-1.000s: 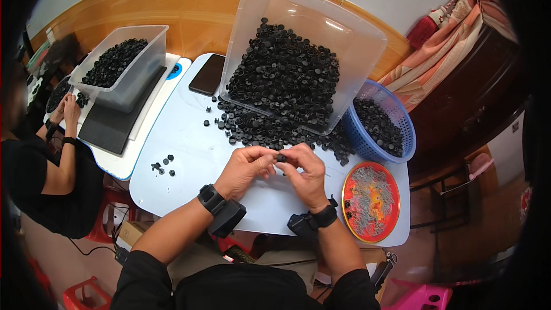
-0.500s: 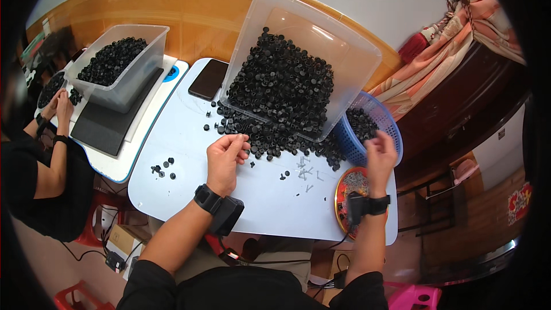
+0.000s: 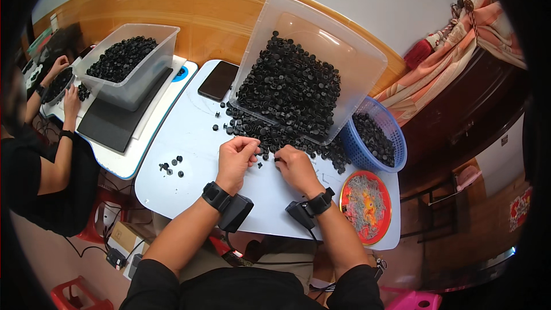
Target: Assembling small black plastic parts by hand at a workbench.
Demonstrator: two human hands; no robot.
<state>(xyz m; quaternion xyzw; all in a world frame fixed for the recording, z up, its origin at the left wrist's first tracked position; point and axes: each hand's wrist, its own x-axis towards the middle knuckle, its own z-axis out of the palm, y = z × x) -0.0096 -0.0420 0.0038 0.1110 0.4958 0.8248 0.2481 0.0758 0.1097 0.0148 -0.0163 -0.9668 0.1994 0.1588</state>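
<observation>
My left hand [image 3: 234,166] is closed in a pinch at the near edge of the pile; whatever its fingertips hold is hidden. Just to its right, my right hand [image 3: 297,169] has its fingers curled in, and a small black plastic part [image 3: 278,160] shows at their tips. The two hands are close together but apart. Beyond them spreads a heap of small black round plastic parts [image 3: 270,135], spilling out of a tilted clear plastic bin [image 3: 359,72]. Pale thin pins lie on the table, partly hidden by my right hand.
A blue basket [image 3: 400,138] of black parts stands at the right, with a red dish [image 3: 387,218] of thin pale pins before it. A phone [image 3: 218,80] lies at the back left. Several loose parts [image 3: 166,166] lie left. Another person [image 3: 54,166] works beside a second bin [image 3: 146,74].
My right hand has moved left from beside the basket and dish to beside my left hand. My left hand stays pinched near the pile. The other person's hands have moved apart.
</observation>
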